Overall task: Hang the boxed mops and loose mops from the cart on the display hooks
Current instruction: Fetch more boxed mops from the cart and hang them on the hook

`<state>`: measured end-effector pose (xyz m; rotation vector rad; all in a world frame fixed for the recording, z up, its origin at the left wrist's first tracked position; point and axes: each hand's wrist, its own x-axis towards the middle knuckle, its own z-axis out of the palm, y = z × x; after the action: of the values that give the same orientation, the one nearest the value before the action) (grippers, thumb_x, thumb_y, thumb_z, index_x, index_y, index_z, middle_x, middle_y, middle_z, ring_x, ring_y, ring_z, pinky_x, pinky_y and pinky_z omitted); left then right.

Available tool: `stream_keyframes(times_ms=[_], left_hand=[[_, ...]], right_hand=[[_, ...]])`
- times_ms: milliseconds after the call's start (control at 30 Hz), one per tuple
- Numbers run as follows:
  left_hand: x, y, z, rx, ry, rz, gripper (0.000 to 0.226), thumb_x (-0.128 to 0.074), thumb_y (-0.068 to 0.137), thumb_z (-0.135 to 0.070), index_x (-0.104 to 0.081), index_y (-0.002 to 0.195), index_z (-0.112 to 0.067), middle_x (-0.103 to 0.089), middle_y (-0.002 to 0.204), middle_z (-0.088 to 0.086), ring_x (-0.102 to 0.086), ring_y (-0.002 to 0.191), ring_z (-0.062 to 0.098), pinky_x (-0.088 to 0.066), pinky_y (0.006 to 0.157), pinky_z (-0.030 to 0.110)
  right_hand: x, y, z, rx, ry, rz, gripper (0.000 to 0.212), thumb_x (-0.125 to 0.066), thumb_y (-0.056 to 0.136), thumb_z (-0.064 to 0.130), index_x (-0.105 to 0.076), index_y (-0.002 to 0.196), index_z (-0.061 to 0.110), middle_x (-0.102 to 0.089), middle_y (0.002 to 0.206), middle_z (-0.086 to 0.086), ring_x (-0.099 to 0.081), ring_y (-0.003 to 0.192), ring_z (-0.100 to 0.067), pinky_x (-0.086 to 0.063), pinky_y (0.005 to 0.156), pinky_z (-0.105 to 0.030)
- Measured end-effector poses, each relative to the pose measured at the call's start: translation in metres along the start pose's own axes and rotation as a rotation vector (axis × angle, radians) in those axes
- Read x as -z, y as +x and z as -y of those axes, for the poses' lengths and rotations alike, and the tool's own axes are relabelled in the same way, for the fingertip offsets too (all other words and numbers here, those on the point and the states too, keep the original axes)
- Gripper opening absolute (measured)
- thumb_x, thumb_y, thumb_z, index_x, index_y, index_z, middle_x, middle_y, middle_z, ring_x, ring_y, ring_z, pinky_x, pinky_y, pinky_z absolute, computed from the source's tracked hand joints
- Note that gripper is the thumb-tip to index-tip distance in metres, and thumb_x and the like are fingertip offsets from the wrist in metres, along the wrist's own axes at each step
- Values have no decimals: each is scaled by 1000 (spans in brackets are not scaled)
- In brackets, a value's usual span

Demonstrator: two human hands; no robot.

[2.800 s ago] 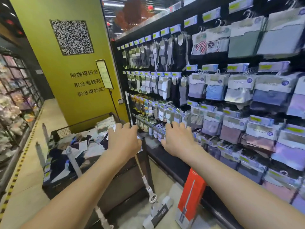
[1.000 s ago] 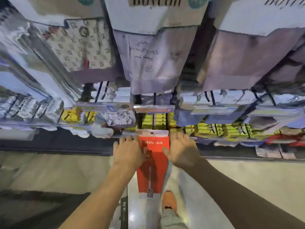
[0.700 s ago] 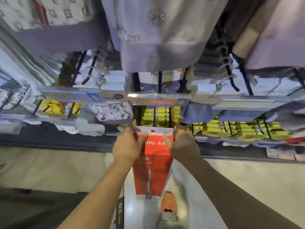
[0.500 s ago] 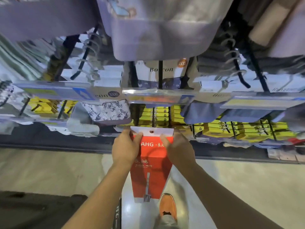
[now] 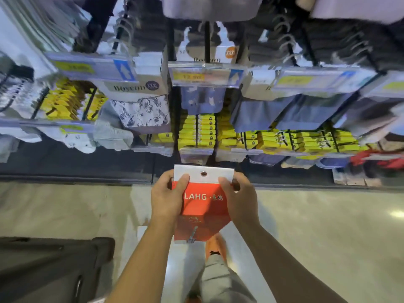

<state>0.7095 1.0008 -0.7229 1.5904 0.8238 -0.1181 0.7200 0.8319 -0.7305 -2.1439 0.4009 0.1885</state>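
Observation:
I hold a long red mop box [image 5: 202, 206] with a white top flap and a small hang hole, lettered "LAHG". My left hand [image 5: 167, 196] grips its left edge and my right hand [image 5: 241, 199] grips its right edge, thumbs on the front. The box hangs upright above the floor, just in front of and below the lowest row of display hooks [image 5: 196, 132], which carry yellow packs. The flap is apart from any hook.
Packaged underwear and socks hang on hooks with price-tag strips [image 5: 206, 74] across the black shelving. The dark cart [image 5: 50, 265] stands at lower left. My orange shoe [image 5: 215, 246] and grey trouser leg are on the pale floor under the box.
The view swung from the aisle to looking down the shelf face. Both hands took hold of the red box and lifted it, then drew it slightly back from the bottom hooks.

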Motion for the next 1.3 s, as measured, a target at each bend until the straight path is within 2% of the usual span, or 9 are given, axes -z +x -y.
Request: stream_keyframes(times_ms=[100, 200, 300, 400, 500, 733, 900, 1100, 1300], left_hand=[[9, -38, 6, -30, -15, -14, 13, -77, 92, -22, -70, 96, -32, -72, 89, -8, -68, 81, 14, -56, 73, 26], [18, -81, -2, -63, -76, -34, 14, -76, 92, -15, -71, 103, -22, -71, 88, -6, -64, 68, -1, -49, 59, 9], [30, -122, -19, -103, -125, -9, 13, -75, 93, -20, -71, 104, -26, -74, 91, -5, -68, 74, 7, -53, 64, 20], [39, -164, -53, -170, -146, 21, 12, -75, 94, -23, -70, 98, -33, -73, 86, -11, -67, 70, 0, -53, 67, 27], [42, -212, -95, -229, -141, 80, 12, -75, 93, -24, -74, 106, -26, -74, 86, -11, -68, 72, 5, -55, 71, 33], [33, -332, -191, -344, -80, 310, 21, -76, 85, -37, -74, 105, -37, -79, 100, -5, -76, 95, 26, -60, 90, 57], [17, -416, -239, -351, -63, 517, 14, -78, 90, -21, -78, 100, -31, -80, 100, 4, -76, 86, 25, -63, 84, 53], [-41, -514, -255, -306, -117, 766, 13, -71, 94, -8, -75, 106, -12, -80, 99, 13, -73, 71, 21, -60, 61, 31], [-131, -624, -252, -288, -144, 910, 8, -70, 96, -10, -72, 103, -13, -80, 94, 12, -76, 69, 22, -60, 55, 31]], right_hand=[[12, -46, -2, 29, 54, -76, 34, -71, 95, 30, -47, 71, 34, -54, 74, 8, -55, 72, 5, -37, 63, -8], [31, -85, 10, 60, 125, -171, 23, -68, 89, 28, -51, 74, 29, -54, 73, 5, -53, 73, 5, -38, 67, -8], [64, -117, 35, 42, 249, -134, 24, -71, 96, 17, -63, 85, 37, -64, 89, 4, -60, 80, 4, -42, 70, -8], [112, -147, 66, 90, 302, -102, 12, -69, 98, 18, -66, 96, 29, -64, 100, 2, -60, 80, 10, -42, 68, -5], [164, -177, 93, 117, 305, -134, 7, -69, 99, 25, -68, 105, 26, -68, 107, 0, -61, 81, 7, -44, 68, -6], [297, -256, 137, 141, 363, -298, 5, -73, 96, 24, -72, 100, 21, -65, 83, 1, -53, 65, -2, -44, 60, -13], [385, -316, 140, 157, 460, -405, 2, -76, 93, 19, -75, 94, 19, -59, 69, 7, -52, 59, -1, -43, 56, -15], [485, -369, 101, 168, 499, -539, 7, -77, 92, 18, -77, 97, 22, -62, 65, 22, -57, 61, 2, -46, 59, -16], [598, -417, 48, 150, 510, -689, 8, -77, 91, 13, -77, 97, 18, -61, 60, 22, -55, 55, 5, -43, 55, -11]])
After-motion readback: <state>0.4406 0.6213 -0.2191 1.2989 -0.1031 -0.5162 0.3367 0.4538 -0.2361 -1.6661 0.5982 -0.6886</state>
